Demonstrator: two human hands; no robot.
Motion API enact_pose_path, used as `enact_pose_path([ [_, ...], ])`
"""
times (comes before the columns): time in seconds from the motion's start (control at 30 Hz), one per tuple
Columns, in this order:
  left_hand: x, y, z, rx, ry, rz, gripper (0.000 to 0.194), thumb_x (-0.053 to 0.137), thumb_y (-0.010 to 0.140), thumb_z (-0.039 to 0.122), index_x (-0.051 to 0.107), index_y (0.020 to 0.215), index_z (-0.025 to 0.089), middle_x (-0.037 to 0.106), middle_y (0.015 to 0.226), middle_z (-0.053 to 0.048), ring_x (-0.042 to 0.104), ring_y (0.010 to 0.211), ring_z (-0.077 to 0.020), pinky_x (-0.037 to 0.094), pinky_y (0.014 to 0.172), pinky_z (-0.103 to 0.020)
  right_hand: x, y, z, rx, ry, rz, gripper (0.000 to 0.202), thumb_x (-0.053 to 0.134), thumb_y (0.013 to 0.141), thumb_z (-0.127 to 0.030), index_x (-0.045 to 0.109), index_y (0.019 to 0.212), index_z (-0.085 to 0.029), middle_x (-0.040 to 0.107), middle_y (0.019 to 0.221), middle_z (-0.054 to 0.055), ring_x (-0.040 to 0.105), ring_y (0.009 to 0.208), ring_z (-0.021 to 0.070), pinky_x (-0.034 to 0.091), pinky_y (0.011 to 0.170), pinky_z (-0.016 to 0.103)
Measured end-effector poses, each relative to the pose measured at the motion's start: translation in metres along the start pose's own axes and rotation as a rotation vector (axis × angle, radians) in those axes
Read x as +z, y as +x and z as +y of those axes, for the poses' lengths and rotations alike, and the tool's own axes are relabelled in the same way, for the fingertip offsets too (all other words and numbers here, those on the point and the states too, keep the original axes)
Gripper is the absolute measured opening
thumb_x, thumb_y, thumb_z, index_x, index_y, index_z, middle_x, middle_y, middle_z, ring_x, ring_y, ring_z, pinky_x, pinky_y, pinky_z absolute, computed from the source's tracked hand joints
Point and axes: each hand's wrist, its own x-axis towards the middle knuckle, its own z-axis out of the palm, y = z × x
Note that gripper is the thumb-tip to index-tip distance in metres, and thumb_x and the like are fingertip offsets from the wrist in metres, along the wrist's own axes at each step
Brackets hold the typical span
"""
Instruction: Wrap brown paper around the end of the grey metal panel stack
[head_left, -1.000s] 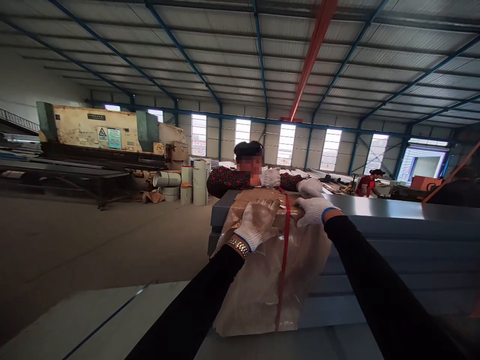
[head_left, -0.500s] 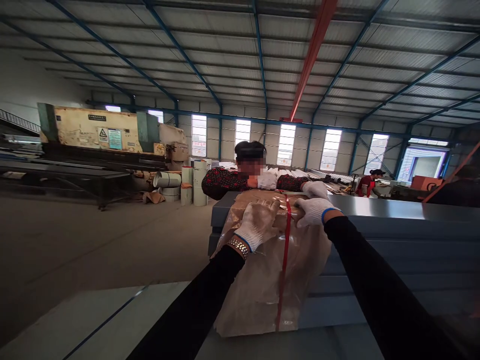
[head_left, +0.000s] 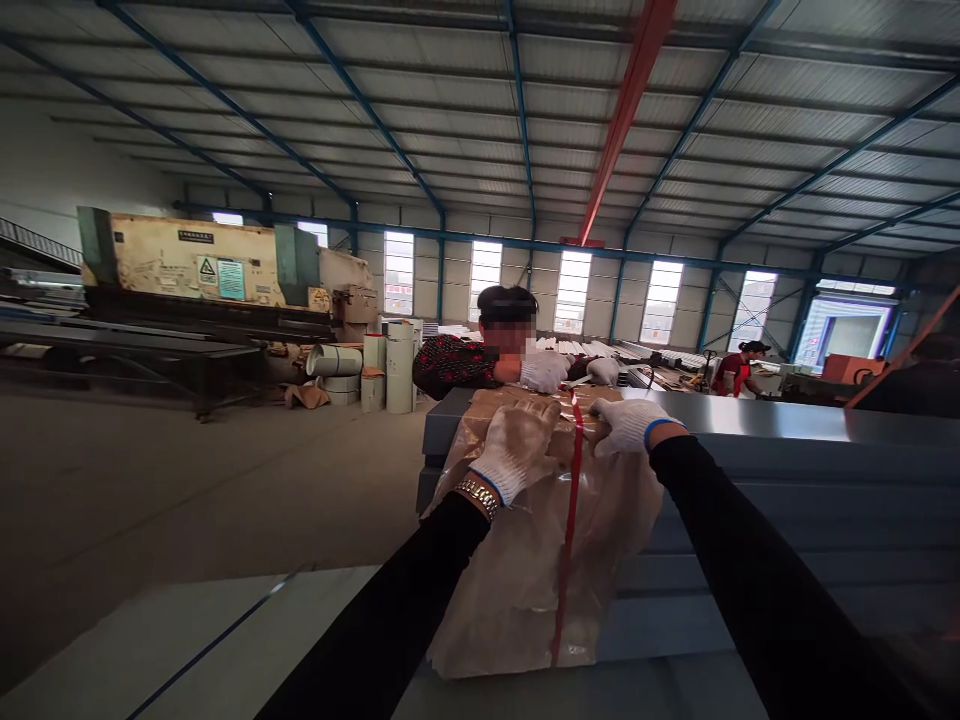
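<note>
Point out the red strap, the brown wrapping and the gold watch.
red strap (head_left: 568, 540): head view, on its middle stretch down the front.
brown wrapping (head_left: 510, 590): head view, on its front face.
gold watch (head_left: 477, 493): head view, on the band.

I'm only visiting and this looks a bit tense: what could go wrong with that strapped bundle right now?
The red strap looks taut; if it slipped or snapped, it might whip the left hand or right hand pressing beside it. The co-worker's gloved hands work at the same spot, so fingers could get pinched. The brown wrap looks slippery over the grey sheet stack.
</note>
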Motion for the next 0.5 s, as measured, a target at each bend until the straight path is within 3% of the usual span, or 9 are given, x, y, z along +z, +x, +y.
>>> enact_pose_path([
  [0.2, 0.0048, 0.0, -0.0017, 0.038, 0.036, 0.088, 0.079, 0.072, 0.08, 0.059, 0.053, 0.142, 0.014, 0.068, 0.124, -0.016, 0.062, 0.106, -0.0361, 0.046, 0.087, -0.047, 0.0, -0.0016, -0.0008, -0.008, -0.001, 0.008, 0.083, 0.075, 0.068, -0.056, 0.052, 0.141, -0.023, 0.069, 0.128, 0.016, 0.066, 0.113, 0.0387, 0.051, 0.088, 0.044],
  [0.33, 0.0066, 0.0004, -0.003, 0.041, 0.03, 0.066, 0.086, 0.072, 0.08, 0.053, 0.043, 0.151, 0.015, 0.068, 0.124, -0.015, 0.061, 0.109, -0.0358, 0.046, 0.086, -0.045, 0.001, -0.0009, 0.0, -0.008, -0.001, 0.018, 0.084, 0.076, 0.069, -0.056, 0.052, 0.142, -0.024, 0.069, 0.126, 0.015, 0.066, 0.111, 0.0375, 0.05, 0.086, 0.042],
  [0.5, 0.0035, 0.001, -0.0019, 0.036, 0.026, 0.066, 0.08, 0.069, 0.082, 0.061, 0.048, 0.145, 0.015, 0.064, 0.131, -0.015, 0.059, 0.112, -0.0349, 0.047, 0.087, -0.044, 0.0011, -0.0003, 0.0007, -0.01, -0.001, 0.017, 0.084, 0.077, 0.069, -0.055, 0.052, 0.143, -0.023, 0.067, 0.131, 0.016, 0.064, 0.115, 0.0371, 0.05, 0.087, 0.041],
])
